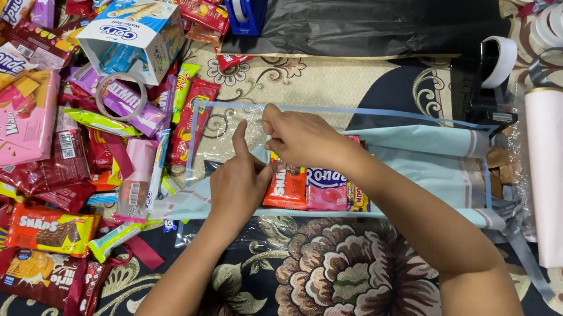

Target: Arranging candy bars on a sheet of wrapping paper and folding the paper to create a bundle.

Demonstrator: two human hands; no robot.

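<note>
A clear cellophane wrap (pixel 226 136) lies at frame centre, its long axis running left to right. The left hand (pixel 238 185) presses it flat with a pointing finger; the right hand (pixel 302 137) pinches its top edge. Orange and pink snack packets (pixel 307 187) sit inside, partly hidden by the hands. A heap of red, purple and yellow snack packs (pixel 34 111) fills the left of the frame.

A clear plastic wrap (pixel 226 136) with pale blue edging lies flat across the patterned rug. On it sit three snack packets side by side: an orange one (pixel 286 186), a pink one (pixel 325 189) and a small yellow one (pixel 359 198), all lying flat.
</note>
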